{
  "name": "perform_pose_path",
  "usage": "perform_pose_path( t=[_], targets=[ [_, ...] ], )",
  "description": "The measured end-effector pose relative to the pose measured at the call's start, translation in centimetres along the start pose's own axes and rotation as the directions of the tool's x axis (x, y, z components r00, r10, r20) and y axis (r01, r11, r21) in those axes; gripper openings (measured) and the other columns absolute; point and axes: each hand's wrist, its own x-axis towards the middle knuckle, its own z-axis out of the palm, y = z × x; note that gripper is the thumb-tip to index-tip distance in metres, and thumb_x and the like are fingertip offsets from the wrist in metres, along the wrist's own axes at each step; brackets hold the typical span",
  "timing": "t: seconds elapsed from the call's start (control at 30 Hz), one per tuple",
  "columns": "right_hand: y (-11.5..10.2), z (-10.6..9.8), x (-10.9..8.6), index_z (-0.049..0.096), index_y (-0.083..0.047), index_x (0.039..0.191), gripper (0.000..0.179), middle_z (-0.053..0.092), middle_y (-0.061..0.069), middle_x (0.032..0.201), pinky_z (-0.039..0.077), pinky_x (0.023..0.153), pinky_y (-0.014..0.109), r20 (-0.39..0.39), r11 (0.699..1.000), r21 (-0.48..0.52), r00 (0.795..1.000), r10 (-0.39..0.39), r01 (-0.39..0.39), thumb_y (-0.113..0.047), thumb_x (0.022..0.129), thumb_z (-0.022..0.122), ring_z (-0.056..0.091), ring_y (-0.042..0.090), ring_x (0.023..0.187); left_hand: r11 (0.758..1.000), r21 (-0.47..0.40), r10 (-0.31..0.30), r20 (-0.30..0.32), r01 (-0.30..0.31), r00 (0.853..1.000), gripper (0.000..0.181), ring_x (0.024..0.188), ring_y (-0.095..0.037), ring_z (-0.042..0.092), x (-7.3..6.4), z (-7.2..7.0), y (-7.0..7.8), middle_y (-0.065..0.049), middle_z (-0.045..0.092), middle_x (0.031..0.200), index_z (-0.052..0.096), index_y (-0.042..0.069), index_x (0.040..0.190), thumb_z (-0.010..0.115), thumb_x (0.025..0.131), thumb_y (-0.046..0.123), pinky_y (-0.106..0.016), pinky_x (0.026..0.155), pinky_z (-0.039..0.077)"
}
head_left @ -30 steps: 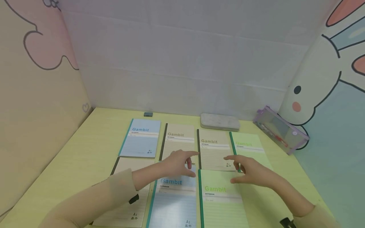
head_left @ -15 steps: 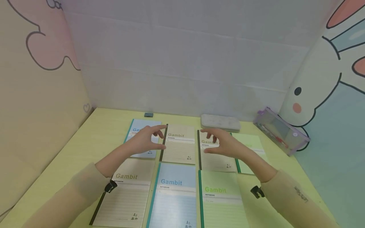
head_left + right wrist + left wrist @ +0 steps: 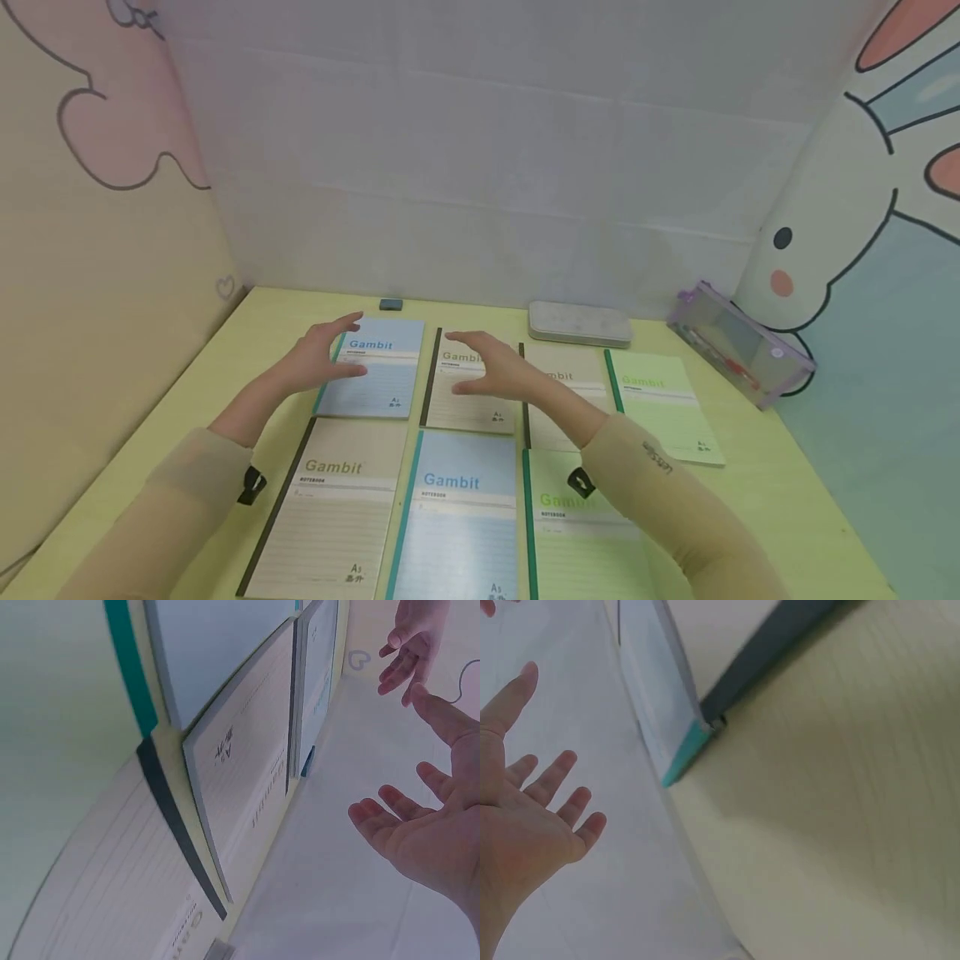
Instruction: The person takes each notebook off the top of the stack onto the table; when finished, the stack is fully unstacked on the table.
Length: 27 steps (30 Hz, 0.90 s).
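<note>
Notebooks marked "Gambit" lie flat in two rows on the table. My left hand (image 3: 317,358) hovers over the left edge of the back-row blue notebook (image 3: 390,387), thumb and fingers spread, holding nothing. To its right, my right hand (image 3: 495,367) is above a beige notebook (image 3: 465,408), fingers apart and likewise holding nothing. Its forearm partly covers a second beige notebook (image 3: 581,367). A green notebook (image 3: 663,417) ends the back row. In front lie a beige notebook (image 3: 330,517), a blue notebook (image 3: 465,521) and a green notebook (image 3: 585,558), the last partly under the right sleeve.
A grey flat case (image 3: 579,323) and a small dark eraser-like block (image 3: 391,305) sit along the back of the yellow table (image 3: 780,508). At the right back, a purple-edged mesh pencil pouch (image 3: 738,343) leans near the wall. Walls enclose the back and sides.
Both hands have swept leftward, and first away from me, from above the middle and right notebooks to the back row's left part. The notebooks have stayed in place.
</note>
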Motion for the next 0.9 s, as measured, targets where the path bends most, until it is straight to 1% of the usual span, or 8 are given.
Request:
perform_pose_path(
  t=[0.2, 0.27, 0.43, 0.5, 0.6, 0.77, 0.83, 0.9],
  targets=[
    [0.0, 2.7, 3.1, 0.03, -0.019, 0.149, 0.084, 0.033, 0.006, 0.151, 0.027, 0.112, 0.039, 0.025, 1.0, 0.004, 1.0, 0.012, -0.012, -0.034, 0.08, 0.076, 0.029, 0.023, 0.139, 0.999, -0.015, -0.035, 0.036, 0.035, 0.999, 0.094, 0.136, -0.047, 0.023, 0.3, 0.3, -3.3, -0.024, 0.031, 0.148, 0.02, 0.004, 0.15, 0.078, 0.078, 0.026, -0.065, 0.105, 0.022],
    [0.0, 3.5, 3.9, 0.029, -0.019, 0.149, 0.085, 0.033, 0.007, 0.151, 0.028, 0.112, 0.041, 0.041, 1.0, 0.018, 0.999, 0.024, -0.024, -0.034, 0.079, 0.076, 0.029, 0.024, 0.14, 0.999, -0.015, -0.043, 0.055, 0.044, 0.998, 0.097, 0.137, -0.048, 0.021, 0.3, 0.5, -4.3, -0.024, 0.028, 0.15, 0.02, 0.004, 0.15, 0.079, 0.077, 0.028, -0.064, 0.106, 0.021],
    [0.2, 5.2, 5.6, 0.028, -0.019, 0.149, 0.086, 0.031, 0.007, 0.152, 0.029, 0.111, 0.041, 0.096, 0.998, 0.032, 0.994, 0.056, -0.059, -0.035, 0.079, 0.076, 0.028, 0.025, 0.14, 0.997, -0.001, -0.071, 0.1, 0.072, 0.992, 0.102, 0.136, -0.051, 0.017, 0.2, 0.8, -6.0, -0.026, 0.026, 0.15, 0.021, 0.004, 0.149, 0.082, 0.072, 0.033, -0.067, 0.104, 0.019],
    [0.3, 5.9, 6.1, 0.029, -0.017, 0.149, 0.086, 0.032, 0.007, 0.151, 0.029, 0.111, 0.039, 0.111, 0.998, 0.026, 0.992, 0.059, -0.062, -0.035, 0.079, 0.076, 0.029, 0.025, 0.139, 0.997, 0.001, -0.083, 0.113, 0.083, 0.99, 0.104, 0.136, -0.051, 0.016, 0.3, 0.9, -6.4, -0.026, 0.028, 0.149, 0.022, 0.005, 0.149, 0.082, 0.071, 0.035, -0.068, 0.104, 0.017],
    [0.3, 6.7, 6.6, 0.029, -0.017, 0.149, 0.085, 0.032, 0.006, 0.152, 0.028, 0.112, 0.036, 0.131, 0.997, 0.012, 0.988, 0.08, -0.082, -0.036, 0.08, 0.076, 0.03, 0.023, 0.14, 0.997, 0.002, -0.077, 0.123, 0.077, 0.989, 0.104, 0.136, -0.051, 0.017, 0.3, 1.1, -6.9, -0.025, 0.029, 0.149, 0.023, 0.005, 0.149, 0.082, 0.07, 0.037, -0.068, 0.104, 0.017],
    [-0.1, 7.7, 6.9, 0.029, -0.022, 0.149, 0.084, 0.03, 0.002, 0.153, 0.021, 0.115, 0.038, 0.175, 0.992, -0.019, 0.976, 0.128, -0.126, -0.04, 0.081, 0.073, 0.021, 0.025, 0.143, 0.998, -0.021, -0.059, 0.131, 0.062, 0.99, 0.105, 0.135, -0.051, 0.02, 0.2, 1.2, -7.3, -0.028, 0.033, 0.145, 0.022, 0.001, 0.148, 0.083, 0.069, 0.037, -0.067, 0.105, 0.017],
    [-0.4, 7.9, 6.9, 0.03, -0.022, 0.149, 0.083, 0.03, 0.002, 0.153, 0.02, 0.115, 0.039, 0.174, 0.991, -0.029, 0.975, 0.135, -0.132, -0.04, 0.081, 0.073, 0.02, 0.026, 0.143, 0.997, -0.026, -0.062, 0.133, 0.066, 0.989, 0.105, 0.136, -0.05, 0.02, 0.2, 1.2, -7.4, -0.028, 0.035, 0.144, 0.022, 0.002, 0.148, 0.083, 0.069, 0.037, -0.066, 0.106, 0.017],
    [-0.5, 8.1, 6.8, 0.031, -0.021, 0.148, 0.083, 0.031, 0.002, 0.152, 0.021, 0.115, 0.038, 0.164, 0.99, -0.043, 0.977, 0.139, -0.134, -0.039, 0.08, 0.074, 0.022, 0.025, 0.142, 0.997, -0.027, -0.063, 0.136, 0.067, 0.989, 0.105, 0.136, -0.05, 0.021, 0.2, 1.3, -7.4, -0.028, 0.035, 0.144, 0.022, 0.002, 0.148, 0.082, 0.07, 0.038, -0.066, 0.106, 0.016]
  ],
)
